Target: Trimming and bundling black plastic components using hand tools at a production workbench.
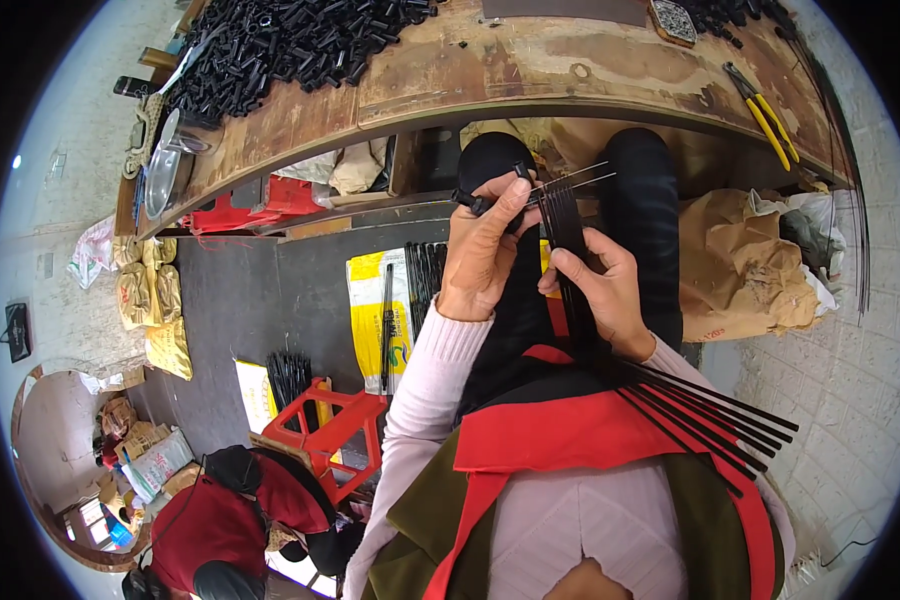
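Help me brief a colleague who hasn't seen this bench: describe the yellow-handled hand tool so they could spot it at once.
Start at the worn wooden workbench that curves across the top of the view and follow it to its right end. There the yellow-handled pliers lie flat near the bench edge, alone. Their bright yellow grips set them apart from the heaps of small black parts further left.

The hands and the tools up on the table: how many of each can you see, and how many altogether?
Hands holding the black rods: 2, the left hand and the right hand
Yellow-handled pliers on the wooden table: 1
Red stool on the floor: 1
Total: 4
The loose black pieces piled on the table are too many to count.
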The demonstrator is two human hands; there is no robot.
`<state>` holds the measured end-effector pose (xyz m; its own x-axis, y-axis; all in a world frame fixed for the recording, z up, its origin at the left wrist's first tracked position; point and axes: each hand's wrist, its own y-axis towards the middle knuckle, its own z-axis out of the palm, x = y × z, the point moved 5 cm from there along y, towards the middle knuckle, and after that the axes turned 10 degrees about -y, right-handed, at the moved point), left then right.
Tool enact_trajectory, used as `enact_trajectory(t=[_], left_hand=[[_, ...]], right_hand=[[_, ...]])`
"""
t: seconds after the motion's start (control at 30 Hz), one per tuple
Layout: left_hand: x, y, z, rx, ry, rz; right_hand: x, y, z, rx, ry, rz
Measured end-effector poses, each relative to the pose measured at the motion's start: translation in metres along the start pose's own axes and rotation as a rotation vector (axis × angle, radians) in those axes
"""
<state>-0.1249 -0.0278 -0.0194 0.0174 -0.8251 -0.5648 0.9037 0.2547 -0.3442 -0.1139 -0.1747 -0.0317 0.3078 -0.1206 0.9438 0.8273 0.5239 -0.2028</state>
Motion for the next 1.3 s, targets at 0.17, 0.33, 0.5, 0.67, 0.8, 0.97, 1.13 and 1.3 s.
enact_trajectory(t=[0.17,0.33,0.5,0.67,0.8,0.97,1.13,1.3], left_hand=[[0.002,-0.004,0.001,0.013,-0.009,0.04],[0.002,-0.016,0.009,0.065,-0.076,0.003],[0.003,-0.02,0.009,0.049,0.054,0.073],[0.002,-0.018,0.007,0.056,0.037,0.078],[0.002,-0.016,0.01,0.114,-0.012,0.04],[0.005,-0.016,0.006,0.118,0.003,-0.013],[0.006,-0.02,0.01,0.112,-0.018,-0.062],[0.02,-0.014,-0.005,0.177,0.01,-0.158]], right_hand=[[0.0,0.001,-0.001,0.004,-0.015,0.019],[0.002,0.002,0.0,-0.006,-0.015,-0.001],[0.004,-0.004,0.001,-0.011,-0.027,0.004],[0.024,0.004,-0.001,0.011,-0.001,-0.088],[0.024,0.009,-0.005,0.072,-0.011,-0.014],[0.014,0.013,-0.009,0.124,0.049,0.033],[0.017,0.011,-0.008,0.186,0.079,0.061],[0.017,0.009,-0.009,0.137,0.072,0.048]])
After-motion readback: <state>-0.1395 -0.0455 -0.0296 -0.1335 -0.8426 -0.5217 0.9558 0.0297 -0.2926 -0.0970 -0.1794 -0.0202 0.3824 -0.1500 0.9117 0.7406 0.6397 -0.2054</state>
